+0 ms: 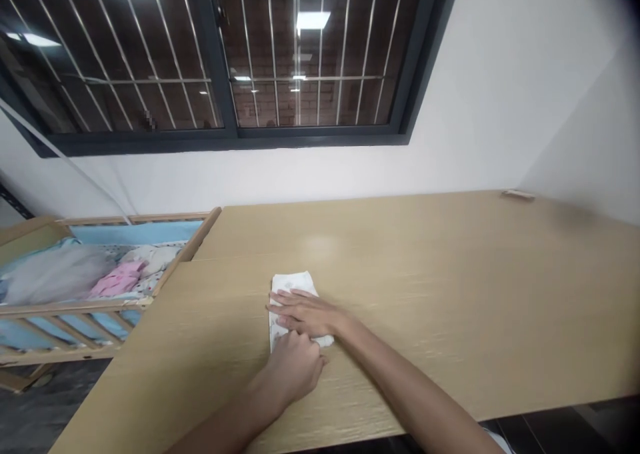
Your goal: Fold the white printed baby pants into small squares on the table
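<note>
Our forearms angle in from the bottom edge and meet mid-frame. Our right hand [306, 314] is flat, palm down, fingers straight, pointing left. Our left hand [293, 369] sits just nearer us, fingers curled under, touching the right.

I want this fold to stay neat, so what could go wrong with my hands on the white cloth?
Your right hand lies flat across the white cloth while your left hand curls at its near end; a tug there could skew the fold. The table looks smooth, so the cloth might slide. Your hands cover much of it, possibly hiding wrinkles.
</note>
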A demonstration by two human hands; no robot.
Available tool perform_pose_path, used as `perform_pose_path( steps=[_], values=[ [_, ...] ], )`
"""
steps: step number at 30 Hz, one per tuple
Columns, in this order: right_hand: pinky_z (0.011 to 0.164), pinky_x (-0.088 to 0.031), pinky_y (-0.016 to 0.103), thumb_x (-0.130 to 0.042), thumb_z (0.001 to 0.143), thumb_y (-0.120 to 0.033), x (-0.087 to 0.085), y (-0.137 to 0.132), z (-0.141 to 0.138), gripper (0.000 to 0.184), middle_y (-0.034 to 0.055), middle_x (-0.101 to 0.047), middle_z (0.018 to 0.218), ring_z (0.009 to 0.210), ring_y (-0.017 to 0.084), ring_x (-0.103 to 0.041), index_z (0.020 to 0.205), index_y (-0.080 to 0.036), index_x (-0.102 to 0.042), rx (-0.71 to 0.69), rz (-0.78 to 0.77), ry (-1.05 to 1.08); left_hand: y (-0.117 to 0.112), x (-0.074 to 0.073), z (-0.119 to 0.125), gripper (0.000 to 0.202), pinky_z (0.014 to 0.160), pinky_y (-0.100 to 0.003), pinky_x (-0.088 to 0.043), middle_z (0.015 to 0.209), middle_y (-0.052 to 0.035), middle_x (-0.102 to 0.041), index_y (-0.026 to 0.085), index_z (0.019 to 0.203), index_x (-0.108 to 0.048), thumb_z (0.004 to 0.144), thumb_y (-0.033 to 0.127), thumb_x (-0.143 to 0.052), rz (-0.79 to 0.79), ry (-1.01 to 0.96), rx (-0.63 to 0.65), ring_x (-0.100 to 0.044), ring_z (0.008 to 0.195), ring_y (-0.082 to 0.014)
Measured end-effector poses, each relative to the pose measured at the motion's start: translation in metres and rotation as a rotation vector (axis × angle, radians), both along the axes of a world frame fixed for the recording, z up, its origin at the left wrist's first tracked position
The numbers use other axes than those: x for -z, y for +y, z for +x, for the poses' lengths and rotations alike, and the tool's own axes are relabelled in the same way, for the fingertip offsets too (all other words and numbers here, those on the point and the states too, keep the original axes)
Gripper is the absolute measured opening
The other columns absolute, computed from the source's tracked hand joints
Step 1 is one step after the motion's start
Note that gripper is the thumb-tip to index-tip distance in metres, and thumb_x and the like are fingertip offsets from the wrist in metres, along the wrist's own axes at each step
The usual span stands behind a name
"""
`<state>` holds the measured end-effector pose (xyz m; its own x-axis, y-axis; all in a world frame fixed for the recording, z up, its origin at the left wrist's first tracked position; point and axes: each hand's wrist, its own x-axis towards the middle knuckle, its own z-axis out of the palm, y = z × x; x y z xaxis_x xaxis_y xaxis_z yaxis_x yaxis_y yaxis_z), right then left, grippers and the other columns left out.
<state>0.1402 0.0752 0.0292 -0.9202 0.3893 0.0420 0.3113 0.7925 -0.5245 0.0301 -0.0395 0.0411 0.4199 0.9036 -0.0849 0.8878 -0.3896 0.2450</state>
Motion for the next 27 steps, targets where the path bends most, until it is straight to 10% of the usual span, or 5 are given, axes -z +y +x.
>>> perform_pose_path(
  steps=[8, 14, 19, 24, 27],
  values=[
    [0.127, -0.004, 0.043, -0.020, 0.106, -0.055, 0.013, 0.047, -0.010, 0.062, 0.0020, -0.019, 0.168, 0.156, 0.021, -0.009, 0.161, -0.026, -0.024, 0.217, 0.215, -0.084, 0.007, -0.009, -0.010, 0.039, 0.083, -0.044, -0.054, 0.103, -0.0217, -0.072, 0.010, 0.101, -0.075, 0.099, 0.033, -0.044, -0.009, 0.155, 0.061, -0.069, 0.096, -0.0334],
    [0.126, -0.008, 0.043, -0.018, 0.107, -0.050, 0.018, 0.041, -0.007, 0.062, 0.0068, -0.021, 0.168, 0.156, 0.020, -0.011, 0.161, -0.019, -0.022, 0.309, 0.294, 0.036, 0.026, -0.006, -0.053, 0.028, 0.090, -0.039, -0.050, 0.110, -0.0115, -0.073, 0.020, 0.102, -0.074, 0.082, 0.041, -0.070, -0.122, -0.083, 0.081, -0.065, 0.106, -0.0312],
    [0.116, -0.027, 0.051, -0.037, 0.104, -0.039, 0.009, 0.029, 0.001, 0.049, 0.0157, -0.043, 0.154, 0.142, 0.030, -0.036, 0.147, -0.019, -0.046, 0.477, 0.346, 0.208, 0.040, -0.006, -0.082, 0.037, 0.095, -0.035, -0.047, 0.113, -0.0058, -0.066, 0.023, 0.092, -0.068, 0.059, 0.031, -0.084, -0.115, -0.250, 0.081, -0.059, 0.112, -0.0276],
    [0.080, -0.050, 0.034, -0.049, 0.099, -0.036, -0.014, 0.022, 0.021, 0.027, 0.0078, -0.067, 0.094, 0.087, 0.021, -0.061, 0.106, -0.017, -0.066, 0.411, -0.068, 0.269, 0.043, -0.008, -0.085, 0.017, 0.090, -0.031, -0.047, 0.106, -0.0036, -0.068, 0.023, 0.082, -0.067, 0.066, 0.019, -0.070, -0.113, -0.289, 0.043, -0.062, 0.102, -0.0229],
    [0.069, -0.049, 0.027, -0.067, 0.088, -0.052, -0.028, 0.018, 0.036, 0.040, 0.0052, -0.068, 0.095, 0.080, 0.018, -0.062, 0.108, -0.018, -0.067, 0.268, -0.321, 0.157, 0.047, -0.013, -0.084, 0.010, 0.079, -0.031, -0.047, 0.093, -0.0034, -0.071, 0.023, 0.084, -0.066, 0.075, 0.023, -0.062, -0.078, -0.320, -0.089, -0.065, 0.088, -0.0223]
  ],
)
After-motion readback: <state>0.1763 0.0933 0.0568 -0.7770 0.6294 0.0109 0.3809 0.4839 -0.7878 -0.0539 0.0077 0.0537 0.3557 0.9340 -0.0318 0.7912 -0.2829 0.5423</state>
